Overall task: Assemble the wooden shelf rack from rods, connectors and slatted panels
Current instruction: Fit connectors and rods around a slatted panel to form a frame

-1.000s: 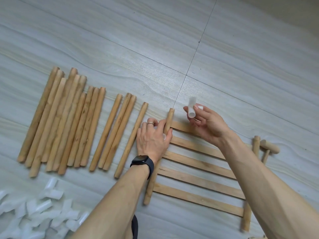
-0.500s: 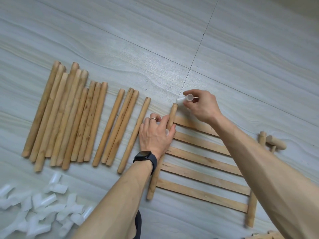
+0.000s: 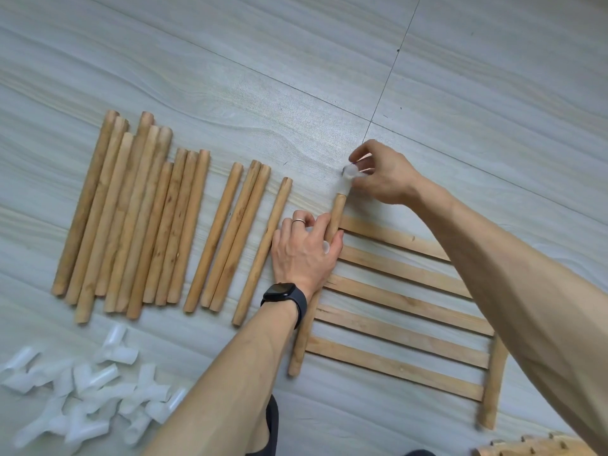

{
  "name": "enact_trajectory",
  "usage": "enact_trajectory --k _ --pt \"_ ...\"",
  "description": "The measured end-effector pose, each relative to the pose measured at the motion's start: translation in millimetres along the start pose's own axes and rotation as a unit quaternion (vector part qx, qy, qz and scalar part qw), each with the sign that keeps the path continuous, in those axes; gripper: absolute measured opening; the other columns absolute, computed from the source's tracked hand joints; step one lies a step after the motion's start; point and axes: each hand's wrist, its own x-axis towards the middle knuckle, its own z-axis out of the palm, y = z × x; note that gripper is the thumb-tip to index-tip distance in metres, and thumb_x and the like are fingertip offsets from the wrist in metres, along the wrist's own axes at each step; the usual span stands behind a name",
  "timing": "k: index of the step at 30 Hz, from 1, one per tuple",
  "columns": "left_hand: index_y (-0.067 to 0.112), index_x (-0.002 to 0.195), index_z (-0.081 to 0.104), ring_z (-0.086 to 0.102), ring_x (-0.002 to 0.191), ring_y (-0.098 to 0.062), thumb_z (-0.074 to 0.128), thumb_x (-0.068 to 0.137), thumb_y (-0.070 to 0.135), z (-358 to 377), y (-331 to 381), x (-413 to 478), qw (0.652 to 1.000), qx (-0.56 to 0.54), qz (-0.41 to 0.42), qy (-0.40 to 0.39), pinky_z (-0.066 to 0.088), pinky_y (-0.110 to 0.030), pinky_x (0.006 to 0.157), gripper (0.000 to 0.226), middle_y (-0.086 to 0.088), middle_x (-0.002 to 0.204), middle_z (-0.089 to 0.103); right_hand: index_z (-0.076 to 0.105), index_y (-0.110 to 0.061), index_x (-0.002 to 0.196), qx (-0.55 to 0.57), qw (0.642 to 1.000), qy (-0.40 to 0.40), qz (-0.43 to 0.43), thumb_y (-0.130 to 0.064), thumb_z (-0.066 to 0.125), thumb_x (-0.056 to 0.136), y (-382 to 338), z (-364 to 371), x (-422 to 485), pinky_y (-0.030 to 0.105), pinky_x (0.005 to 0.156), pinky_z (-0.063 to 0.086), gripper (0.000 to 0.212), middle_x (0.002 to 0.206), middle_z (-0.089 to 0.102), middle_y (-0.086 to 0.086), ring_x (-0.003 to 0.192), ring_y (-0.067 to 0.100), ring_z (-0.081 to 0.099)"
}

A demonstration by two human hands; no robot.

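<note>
A slatted wooden panel (image 3: 401, 304) lies flat on the floor at centre right. Its left side rod (image 3: 337, 212) runs up under my left hand (image 3: 304, 255), which grips the rod and also holds a white connector against the palm. My right hand (image 3: 381, 174) pinches a translucent white connector (image 3: 349, 174) that sits on the top end of that rod. A row of loose wooden rods (image 3: 138, 218) lies to the left. A pile of white connectors (image 3: 82, 386) sits at bottom left.
Grey tiled floor (image 3: 329, 77) stretches beyond the parts. The edge of another wooden piece (image 3: 526, 447) shows at the bottom right corner. A black watch is on my left wrist.
My right hand brought the white connector down from above the panel onto the top end of the panel's left rod. My left hand stayed on the rod.
</note>
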Motion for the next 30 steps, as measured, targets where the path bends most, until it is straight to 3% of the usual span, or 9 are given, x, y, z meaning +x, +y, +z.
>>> enact_trajectory --k 4,9,15,21,24,26,28,30 --pt "0.026 0.105 0.072 0.055 0.083 -0.027 0.066 0.086 0.048 0.6 -0.8 0.2 1.000 -0.001 0.001 0.001 0.044 -0.039 0.068 0.030 -0.004 0.098 0.058 0.073 -0.021 0.112 -0.006 1.000 0.015 -0.019 -0.040 0.064 0.098 0.8 3.9 0.6 0.023 0.083 0.040 0.025 0.112 0.071 -0.007 0.101 0.010 0.059" --pt "0.027 0.104 0.071 0.054 0.083 -0.026 0.064 0.088 0.049 -0.2 0.6 -0.4 1.000 0.008 0.002 0.006 0.044 -0.039 0.067 0.029 -0.004 0.097 0.057 0.068 -0.018 0.109 -0.037 0.998 0.034 -0.023 -0.016 0.063 0.094 5.1 7.4 -8.9 0.020 0.081 0.036 0.016 0.102 0.068 -0.008 0.104 0.014 0.062" --pt "0.025 0.099 0.071 0.054 0.081 -0.027 0.064 0.089 0.047 3.9 1.5 -1.6 1.000 0.008 0.006 0.028 0.044 -0.040 0.065 0.025 -0.004 0.096 0.057 0.067 -0.018 0.113 -0.039 0.998 0.037 -0.045 -0.002 0.058 0.090 8.5 11.6 -20.9 0.016 0.084 0.038 0.029 0.110 0.072 -0.006 0.109 0.013 0.064" --pt "0.023 0.102 0.071 0.055 0.080 -0.026 0.064 0.089 0.044 3.9 3.0 -1.3 0.999 0.013 0.015 0.037 0.044 -0.039 0.064 0.026 -0.004 0.098 0.060 0.066 -0.022 0.109 -0.027 0.999 0.034 -0.022 0.003 0.052 0.086 2.2 19.7 -18.9 -0.002 0.070 0.032 0.037 0.101 0.065 -0.013 0.101 0.008 0.059" --pt "0.021 0.103 0.070 0.056 0.080 -0.027 0.064 0.091 0.043 0.4 -0.1 -0.2 0.999 0.017 0.034 0.031 0.046 -0.040 0.064 0.026 -0.005 0.099 0.061 0.065 -0.022 0.120 -0.012 0.999 0.031 -0.021 0.004 0.048 0.089 5.8 22.3 -25.6 0.000 0.078 0.033 0.044 0.114 0.069 -0.009 0.113 0.013 0.061" --pt "0.020 0.103 0.070 0.058 0.080 -0.028 0.065 0.091 0.043 -2.9 0.5 0.6 0.999 0.023 0.042 0.019 0.048 -0.040 0.064 0.027 -0.007 0.099 0.061 0.062 -0.025 0.134 -0.020 0.999 0.022 -0.022 0.003 0.046 0.091 9.4 20.5 -31.1 0.008 0.085 0.034 0.054 0.128 0.068 -0.003 0.120 0.019 0.059" --pt "0.019 0.109 0.069 0.060 0.085 -0.030 0.063 0.093 0.043 -8.4 1.8 4.5 0.998 0.028 0.048 -0.008 0.049 -0.040 0.067 0.029 -0.008 0.103 0.060 0.051 -0.027 0.147 -0.035 0.999 0.002 -0.012 0.001 0.045 0.093 15.5 14.4 -39.2 0.011 0.091 0.032 0.062 0.139 0.062 0.002 0.128 0.023 0.054" --pt "0.023 0.123 0.063 0.059 0.098 -0.029 0.055 0.098 0.049 -17.4 1.9 13.4 0.997 0.034 0.024 -0.070 0.048 -0.039 0.074 0.037 -0.007 0.114 0.057 0.034 -0.023 0.158 -0.067 0.997 -0.028 0.008 -0.002 0.048 0.094 26.1 3.6 -52.2 0.022 0.106 0.034 0.069 0.149 0.052 0.008 0.135 0.027 0.048"
